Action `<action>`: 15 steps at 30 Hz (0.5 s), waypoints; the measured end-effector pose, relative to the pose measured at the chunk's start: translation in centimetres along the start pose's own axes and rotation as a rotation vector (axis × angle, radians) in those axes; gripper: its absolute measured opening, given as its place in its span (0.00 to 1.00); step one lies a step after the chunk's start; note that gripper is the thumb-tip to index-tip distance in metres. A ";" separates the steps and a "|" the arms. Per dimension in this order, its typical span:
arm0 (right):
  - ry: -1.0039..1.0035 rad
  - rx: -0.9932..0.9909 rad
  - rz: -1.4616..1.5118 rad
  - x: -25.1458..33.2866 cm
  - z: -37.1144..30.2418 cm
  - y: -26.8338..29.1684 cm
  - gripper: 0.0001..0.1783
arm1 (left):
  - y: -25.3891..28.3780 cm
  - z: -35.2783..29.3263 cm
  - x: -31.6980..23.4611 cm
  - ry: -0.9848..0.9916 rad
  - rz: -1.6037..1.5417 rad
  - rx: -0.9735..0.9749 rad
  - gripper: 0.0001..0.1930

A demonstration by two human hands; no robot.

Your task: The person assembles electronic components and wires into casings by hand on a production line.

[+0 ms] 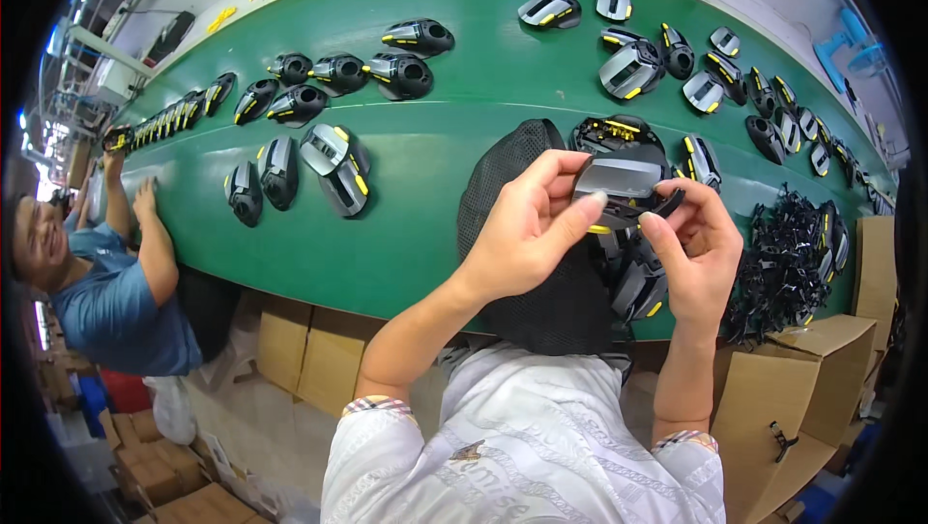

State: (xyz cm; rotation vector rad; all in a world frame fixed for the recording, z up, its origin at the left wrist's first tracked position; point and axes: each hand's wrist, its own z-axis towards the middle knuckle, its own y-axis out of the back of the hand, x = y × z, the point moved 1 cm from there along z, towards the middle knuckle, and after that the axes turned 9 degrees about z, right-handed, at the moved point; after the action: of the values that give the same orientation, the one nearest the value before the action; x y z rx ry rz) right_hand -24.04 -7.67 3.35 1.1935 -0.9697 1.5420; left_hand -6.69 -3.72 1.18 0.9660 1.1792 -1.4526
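Observation:
My left hand (527, 224) grips a grey-and-black computer mouse shell (619, 178), thumb on its near edge. My right hand (698, 248) pinches a thin curved black plastic piece (665, 207) against the shell's right side; whether the two are joined I cannot tell. Just beyond my fingers lies an opened mouse part (628, 128) with yellow bits inside. Below the hands, more grey mouse shells (640, 282) sit on the green table (416, 234), partly covered by my right hand. A black mesh item (512, 171) lies left of and beneath my left hand.
A tangled heap of small black parts (778, 263) is at the right, above an open cardboard box (783, 398). Mouse shells (338, 166) stand in groups across the table. At the far left a co-worker in a blue shirt (121, 302) reaches toward a row of mice (179, 118).

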 end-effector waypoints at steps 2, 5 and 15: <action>0.011 -0.007 -0.049 0.2 0.0 0.1 0.16 | -0.5 0.1 0.1 0.000 0.002 -0.045 0.17; 0.091 0.003 -0.133 0.4 -0.3 0.0 0.21 | -1.0 0.2 0.7 -0.068 0.095 -0.148 0.19; 0.369 -0.074 -0.356 0.4 -0.1 0.1 0.21 | -2.3 0.1 0.8 -0.007 -0.065 -0.186 0.17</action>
State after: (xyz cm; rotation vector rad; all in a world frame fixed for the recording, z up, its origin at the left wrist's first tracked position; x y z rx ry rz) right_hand -24.21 -7.51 3.75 0.9267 -0.5330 1.3619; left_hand -9.06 -3.85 0.87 0.8009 1.3259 -1.3685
